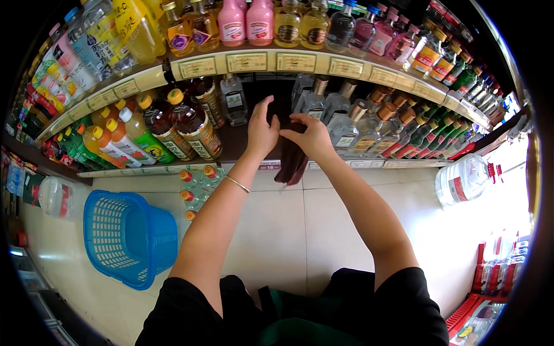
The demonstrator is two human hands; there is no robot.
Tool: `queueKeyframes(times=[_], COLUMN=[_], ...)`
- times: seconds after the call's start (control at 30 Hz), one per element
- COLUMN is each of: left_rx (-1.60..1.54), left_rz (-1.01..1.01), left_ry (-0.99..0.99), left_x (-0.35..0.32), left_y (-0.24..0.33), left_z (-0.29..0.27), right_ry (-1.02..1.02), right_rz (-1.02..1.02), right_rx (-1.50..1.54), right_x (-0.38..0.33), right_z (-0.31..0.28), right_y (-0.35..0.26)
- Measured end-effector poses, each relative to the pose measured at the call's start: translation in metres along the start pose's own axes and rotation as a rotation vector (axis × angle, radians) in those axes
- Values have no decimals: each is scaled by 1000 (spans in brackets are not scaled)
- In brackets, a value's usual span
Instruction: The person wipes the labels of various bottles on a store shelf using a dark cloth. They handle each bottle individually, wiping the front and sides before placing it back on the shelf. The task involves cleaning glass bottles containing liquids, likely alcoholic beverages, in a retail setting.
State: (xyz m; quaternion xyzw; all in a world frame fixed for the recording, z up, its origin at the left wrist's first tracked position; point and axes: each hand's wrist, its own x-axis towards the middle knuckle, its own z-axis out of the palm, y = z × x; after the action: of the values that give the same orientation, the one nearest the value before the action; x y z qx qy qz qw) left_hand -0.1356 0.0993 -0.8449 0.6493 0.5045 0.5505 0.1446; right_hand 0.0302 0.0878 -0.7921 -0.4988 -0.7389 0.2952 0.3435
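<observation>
A dark brown cloth [293,162] hangs from my right hand [313,137], pinched between thumb and fingers, and droops over the front edge of the lower shelf [236,154]. Close beside it, my left hand [264,134] has its fingers stretched out toward the shelf, with nothing seen in it. Both hands are in front of a dark gap between the bottles. A clear square bottle [233,101] stands just left of my left hand. Past my right hand are more clear bottles [315,102], partly covered by the fingers.
Large dark bottles with orange caps [193,124] line the lower shelf at left. Pink bottles [259,24] and others stand on the upper shelf. On the floor are a blue plastic basket [158,233], several clear bottles [198,183] and a big water jug [461,183].
</observation>
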Motion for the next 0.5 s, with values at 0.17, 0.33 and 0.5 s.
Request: queueKeyframes(times=[0.17,0.33,0.5], left_rx=[-386,-371,-271], left_rz=[-293,-323,-172], left_ry=[-112,-206,-129], left_x=[10,17,13], left_y=[-4,-18,-47], left_z=[52,81,92], right_ry=[-37,2,-133], right_rz=[64,82,132], right_rx=[55,42,103], right_x=[-24,-38,-44], right_z=[-24,-35,-45], right_y=[12,21,-2])
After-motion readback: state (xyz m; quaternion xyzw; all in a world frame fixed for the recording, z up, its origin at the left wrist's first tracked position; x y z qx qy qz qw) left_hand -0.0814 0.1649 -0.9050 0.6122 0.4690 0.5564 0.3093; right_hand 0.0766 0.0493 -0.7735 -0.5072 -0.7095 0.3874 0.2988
